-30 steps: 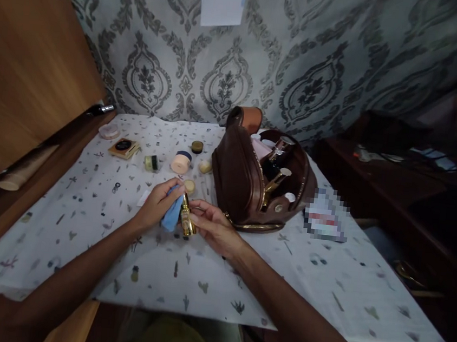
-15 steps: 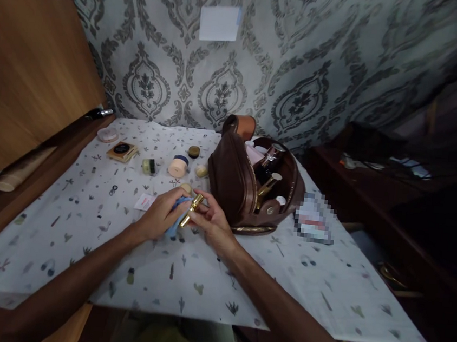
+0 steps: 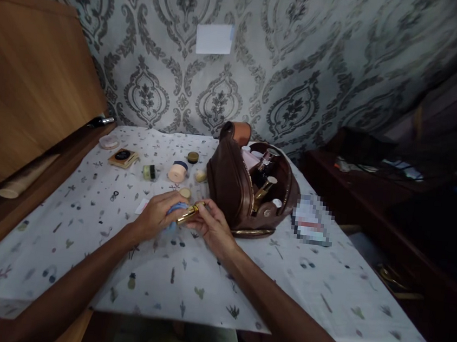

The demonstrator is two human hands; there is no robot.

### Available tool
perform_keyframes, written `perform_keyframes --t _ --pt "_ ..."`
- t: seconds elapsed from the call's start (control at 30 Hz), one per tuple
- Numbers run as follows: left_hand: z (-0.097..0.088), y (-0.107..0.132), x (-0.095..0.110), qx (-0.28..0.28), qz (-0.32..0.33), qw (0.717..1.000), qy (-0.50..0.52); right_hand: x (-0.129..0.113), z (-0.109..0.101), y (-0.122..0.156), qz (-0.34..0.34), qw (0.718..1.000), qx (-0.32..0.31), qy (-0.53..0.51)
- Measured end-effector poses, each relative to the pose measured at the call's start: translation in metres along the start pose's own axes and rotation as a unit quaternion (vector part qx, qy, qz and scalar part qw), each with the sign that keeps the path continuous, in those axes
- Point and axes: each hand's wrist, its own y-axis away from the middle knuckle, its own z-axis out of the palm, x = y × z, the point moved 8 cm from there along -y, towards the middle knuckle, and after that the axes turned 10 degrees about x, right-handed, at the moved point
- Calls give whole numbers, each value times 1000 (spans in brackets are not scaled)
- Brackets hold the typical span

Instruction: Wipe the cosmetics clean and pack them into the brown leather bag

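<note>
My right hand [image 3: 210,226] pinches a small gold bottle [image 3: 189,214], which lies tilted, nearly flat, above the patterned tablecloth [image 3: 83,232]. My left hand [image 3: 156,218] is closed round a blue cloth [image 3: 174,212] and presses it against the bottle's lower end. Both hands meet just left of an open brown leather toiletry bag [image 3: 235,185], which holds several bottles and tubes.
Small jars and compacts lie behind the hands: a peach jar [image 3: 177,172], a dark-lidded pot [image 3: 193,157], a green jar [image 3: 149,172], a square compact [image 3: 122,156], a round pink one [image 3: 109,142]. A blurred packet [image 3: 310,223] lies right of the bag. Wooden panel stands at left, dark furniture at right.
The gold bottle has gone from upright to tilted nearly flat between my hands. The blue cloth now shows less, tucked under my left hand. The camera has tipped up slightly.
</note>
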Motion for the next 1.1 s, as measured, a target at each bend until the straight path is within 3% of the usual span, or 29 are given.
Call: perform_keyframes --t 0.2,0.37,0.5,0.63,0.73,0.87,1.03,1.1 --pt "-6 0 -8 54 -49 997 -3 -8 2 3 -16 1000 20 4" --pt "7 1 1 -25 -2 999 47 -11 -4 2 -35 998 41 -17" --pt "9 1 -10 -50 -60 994 72 -12 -3 3 -41 999 19 -26" --pt "4 1 -25 -19 -141 982 126 -15 0 5 -45 999 1 -4" --pt "-3 3 -38 34 -190 973 124 -17 0 5 -57 998 16 21" --pt "-12 6 -46 93 -203 972 77 -17 1 5 -71 996 28 36" --pt "5 0 -20 -25 -83 990 107 -16 -1 5 -54 997 39 25" --pt "11 1 -17 -57 -79 990 104 -15 -1 5 -38 998 35 25"
